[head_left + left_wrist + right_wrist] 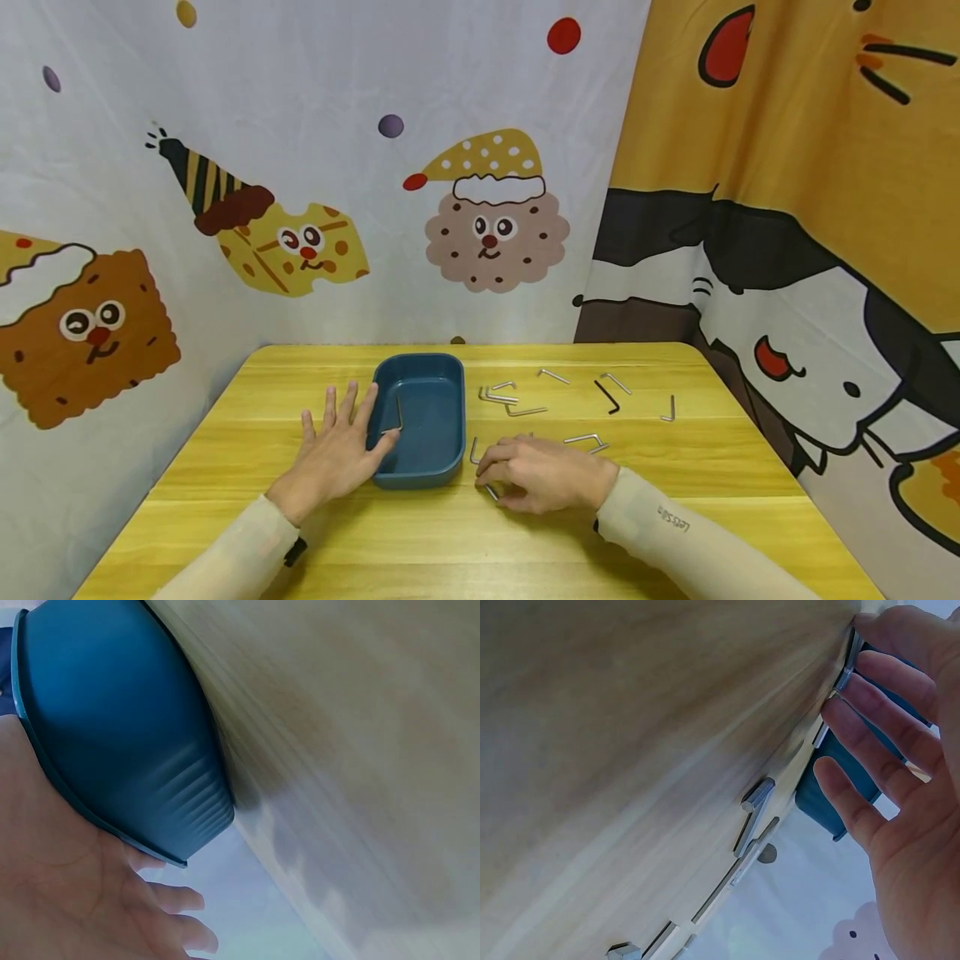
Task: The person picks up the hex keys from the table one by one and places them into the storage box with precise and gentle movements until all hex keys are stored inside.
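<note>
A blue tray (442,475) stands on the table with one hex key (400,412) inside it. My left hand (337,450) lies at the tray's left rim with its fingers spread and straight; the left wrist view shows the palm against the tray's outer wall (112,712). To the right of the tray, my right hand (543,475) bends low over the table, thumb and fingertips about a silver hex key (491,492). That key (846,671) still lies at the table surface in the right wrist view. Another hex key (474,452) is beside the fingers, partly covered.
Several silver hex keys, such as one (527,411) behind the right hand and one (585,438) near its wrist, are scattered right of the tray. A black hex key (607,397) lies among them, another silver one (671,408) farther right. A patterned curtain (337,167) hangs behind the table.
</note>
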Available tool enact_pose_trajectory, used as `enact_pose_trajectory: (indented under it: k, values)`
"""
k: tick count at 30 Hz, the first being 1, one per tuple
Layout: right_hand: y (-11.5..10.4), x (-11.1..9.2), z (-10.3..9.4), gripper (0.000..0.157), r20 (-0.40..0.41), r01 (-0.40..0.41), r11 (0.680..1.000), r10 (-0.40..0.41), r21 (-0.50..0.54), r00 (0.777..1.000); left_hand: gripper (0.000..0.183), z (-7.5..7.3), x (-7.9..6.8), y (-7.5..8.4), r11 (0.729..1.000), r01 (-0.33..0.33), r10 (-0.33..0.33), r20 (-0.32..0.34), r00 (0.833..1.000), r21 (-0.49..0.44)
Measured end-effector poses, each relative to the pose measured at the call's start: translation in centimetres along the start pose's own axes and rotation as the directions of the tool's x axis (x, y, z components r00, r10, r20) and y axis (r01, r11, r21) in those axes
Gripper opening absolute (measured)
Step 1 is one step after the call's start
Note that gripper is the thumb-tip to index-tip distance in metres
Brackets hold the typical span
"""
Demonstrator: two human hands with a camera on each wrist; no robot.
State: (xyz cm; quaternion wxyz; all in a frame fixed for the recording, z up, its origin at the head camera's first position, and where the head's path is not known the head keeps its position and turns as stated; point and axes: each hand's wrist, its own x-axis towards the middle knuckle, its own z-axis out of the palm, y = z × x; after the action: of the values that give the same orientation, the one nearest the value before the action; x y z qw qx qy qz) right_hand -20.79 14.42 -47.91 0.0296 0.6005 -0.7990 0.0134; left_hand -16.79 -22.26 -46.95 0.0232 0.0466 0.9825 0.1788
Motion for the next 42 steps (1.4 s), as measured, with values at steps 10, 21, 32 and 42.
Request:
enact_pose_trajectory:
  k: [10,21,32,42]
  values:
    - [0.04,0.21,-0.11,0.032,-0.023,0.027,1.000,-0.027,-0.017,0.999,0.099,-0.15,0.05,0.03,1.000,-0.003,0.003,-0.004,1.000,0.013]
    - [0.01,0.43,-0.03,0.026,-0.064,0.062,0.998,-0.064,-0.028,0.996,0.097,-0.11,0.14,0.10,1.000,-0.002,0.002,-0.002,1.000,0.016]
    - [-0.28,0.62,-0.25,0.027,-0.033,0.026,0.999,-0.027,-0.031,0.999,0.098,-0.12,0.08,0.17,1.000,-0.002,0.001,0.002,1.000,0.022]
    - [-0.11,0.76,-0.08,0.025,-0.065,0.053,0.998,-0.055,-0.033,0.996,0.099,-0.16,0.10,0.12,1.000,-0.004,0.004,0.007,1.000,0.020]
